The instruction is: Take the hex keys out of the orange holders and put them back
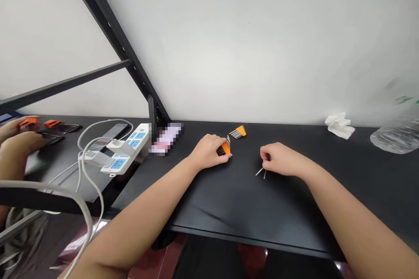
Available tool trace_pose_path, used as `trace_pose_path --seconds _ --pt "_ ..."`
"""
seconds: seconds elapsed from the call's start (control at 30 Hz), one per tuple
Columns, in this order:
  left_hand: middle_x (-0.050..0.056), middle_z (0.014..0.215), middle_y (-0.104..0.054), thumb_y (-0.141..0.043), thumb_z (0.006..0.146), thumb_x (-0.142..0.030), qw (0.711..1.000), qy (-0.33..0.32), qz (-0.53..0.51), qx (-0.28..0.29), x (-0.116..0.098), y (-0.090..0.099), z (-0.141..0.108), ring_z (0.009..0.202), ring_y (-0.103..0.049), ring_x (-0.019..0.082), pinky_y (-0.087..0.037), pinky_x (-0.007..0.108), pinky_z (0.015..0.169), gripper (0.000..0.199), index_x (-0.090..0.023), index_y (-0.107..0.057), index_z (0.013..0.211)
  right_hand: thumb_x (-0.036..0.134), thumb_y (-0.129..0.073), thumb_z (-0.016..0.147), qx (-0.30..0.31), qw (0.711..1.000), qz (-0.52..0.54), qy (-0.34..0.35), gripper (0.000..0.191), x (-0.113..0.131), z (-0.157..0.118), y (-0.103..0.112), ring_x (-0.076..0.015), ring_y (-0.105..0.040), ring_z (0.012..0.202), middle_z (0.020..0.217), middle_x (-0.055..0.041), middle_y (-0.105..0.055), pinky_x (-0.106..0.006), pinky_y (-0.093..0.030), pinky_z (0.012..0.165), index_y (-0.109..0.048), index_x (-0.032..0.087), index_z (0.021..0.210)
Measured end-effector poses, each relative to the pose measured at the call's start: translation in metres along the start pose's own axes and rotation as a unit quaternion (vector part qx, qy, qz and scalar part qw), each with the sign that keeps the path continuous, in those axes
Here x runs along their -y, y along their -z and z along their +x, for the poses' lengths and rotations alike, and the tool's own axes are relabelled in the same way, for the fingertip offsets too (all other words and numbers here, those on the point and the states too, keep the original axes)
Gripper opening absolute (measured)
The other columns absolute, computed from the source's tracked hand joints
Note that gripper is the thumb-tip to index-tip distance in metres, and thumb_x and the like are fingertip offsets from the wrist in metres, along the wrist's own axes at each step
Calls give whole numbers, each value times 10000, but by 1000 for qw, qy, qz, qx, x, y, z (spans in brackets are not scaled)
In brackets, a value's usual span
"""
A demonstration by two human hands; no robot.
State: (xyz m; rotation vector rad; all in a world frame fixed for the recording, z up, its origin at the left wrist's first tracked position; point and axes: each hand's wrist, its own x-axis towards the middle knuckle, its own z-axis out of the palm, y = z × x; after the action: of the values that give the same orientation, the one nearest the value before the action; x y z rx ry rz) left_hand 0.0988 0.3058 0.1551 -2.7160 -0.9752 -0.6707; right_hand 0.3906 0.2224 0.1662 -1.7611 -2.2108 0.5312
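Note:
On the black table, my left hand (pixel 209 151) is closed round an orange hex key holder (pixel 226 147), thumb and forefinger at its edges. Thin metal keys stick out of it, partly covered by the fingers. Just behind lies a second orange holder (pixel 241 130) with several metal keys in a row, touched by neither hand. To the right, my right hand (pixel 278 158) is closed in a pinch above the table. Two thin metal hex keys (pixel 259 171) poke out below its fingers; their upper parts are hidden in the hand.
A white power strip (pixel 126 150) with plugs and white cables (pixel 87 170) is on the left. A blurred phone (pixel 166 138) lies by the black metal frame (pixel 131 65). Crumpled tissue (pixel 339 125) and clear plastic (pixel 396 137) are at right. Another person's hands (pixel 24 144) hold an orange holder.

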Motion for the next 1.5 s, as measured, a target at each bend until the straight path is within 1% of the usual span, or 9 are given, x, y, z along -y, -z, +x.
trace_pose_path --seconds 0.13,0.27,0.47,0.6,0.77,0.83,0.9,1.17,1.5 --pt "58 891 -696 -700 835 -536 1000 1 -2 -2 -1 -2 0 853 -659 227 -490 388 842 465 -178 -697 1132 239 -540 738 -50 993 110 -10 45 9 14 -15 -111 -511 626 741 20 -622 -234 -371 559 -551 195 743" --pt "51 871 -689 -708 829 -545 1000 -1 1 -4 -2 -3 -1 836 -656 227 -485 391 826 470 -176 -699 1120 238 -545 719 -57 985 161 -4 73 16 20 -25 -117 -510 637 718 28 -611 -243 -391 587 -594 200 756" --pt "52 897 -692 -718 830 -527 1000 -10 -2 -11 -3 -3 0 858 -659 226 -482 386 828 453 -178 -696 1118 221 -567 721 -134 960 241 49 44 23 21 -30 -119 -529 693 826 12 -659 -254 -432 654 -589 184 729" --pt "54 897 -694 -715 832 -524 1000 -16 -3 -12 -4 -4 1 853 -656 223 -479 386 822 455 -177 -693 1124 232 -596 759 -140 943 295 62 58 22 23 -34 -121 -560 677 800 6 -680 -252 -452 640 -628 184 765" --pt "54 894 -697 -711 832 -527 999 -33 -13 -28 -6 -5 0 847 -654 225 -475 384 806 458 -170 -684 1119 264 -666 783 -161 884 435 60 112 27 27 -40 -140 -635 650 809 -37 -708 -275 -524 637 -621 167 817" --pt "50 890 -701 -710 830 -521 998 -33 -26 -37 -7 -6 0 846 -656 224 -474 383 806 456 -169 -676 1119 301 -703 787 -160 855 490 64 169 30 28 -42 -164 -683 691 861 -62 -722 -304 -573 682 -623 158 825" --pt "45 882 -708 -714 822 -511 998 -30 -40 -46 -9 -7 1 837 -657 220 -473 381 805 452 -170 -670 1115 329 -738 783 -156 840 516 65 213 32 29 -44 -187 -719 745 899 -77 -729 -329 -602 740 -632 150 826" --pt "26 831 -704 -724 810 -500 996 -16 -62 -65 -14 -9 2 802 -653 209 -470 380 809 428 -177 -663 1084 325 -767 788 -175 846 501 53 220 33 27 -42 -193 -738 751 892 -73 -733 -324 -611 766 -646 147 832" --pt "39 856 -711 -720 811 -511 997 -21 -49 -56 -16 -8 1 815 -658 214 -467 379 806 434 -182 -661 1088 339 -751 812 -177 847 499 48 221 32 28 -43 -194 -743 779 915 -77 -738 -325 -614 790 -648 147 848"
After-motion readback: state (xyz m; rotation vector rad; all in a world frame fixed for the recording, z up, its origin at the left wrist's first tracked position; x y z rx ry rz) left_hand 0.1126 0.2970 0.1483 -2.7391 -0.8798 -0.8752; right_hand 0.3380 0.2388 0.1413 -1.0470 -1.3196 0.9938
